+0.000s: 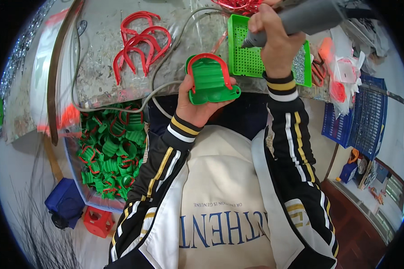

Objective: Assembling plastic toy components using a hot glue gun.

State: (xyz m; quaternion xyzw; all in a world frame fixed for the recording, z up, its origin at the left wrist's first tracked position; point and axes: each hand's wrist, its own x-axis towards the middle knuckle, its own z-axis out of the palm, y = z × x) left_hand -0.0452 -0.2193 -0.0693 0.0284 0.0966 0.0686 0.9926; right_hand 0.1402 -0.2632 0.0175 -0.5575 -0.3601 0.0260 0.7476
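My left hand (192, 104) is closed around the edge of a green ribbed plastic part (208, 76), with a red U-shaped strip (209, 56) curving over its far side. Up and to the right, my right hand (276, 45) grips a grey power screwdriver (309, 19), its narrow tip pointing left. That tip hangs over a bright green perforated basket (232, 45). Small silvery pieces, likely screws, lie in the basket's right part (299, 65), partly hidden by my wrist. The green part and the screwdriver are apart.
Several loose red U-shaped strips (155, 42) lie on the worn grey table (103, 54). A grey cable (153, 87) loops across it. Below left, a bin holds many green and red parts (110, 157). Scissors (318, 71) and plastic bags (345, 80) are at right, near blue crates (361, 119).
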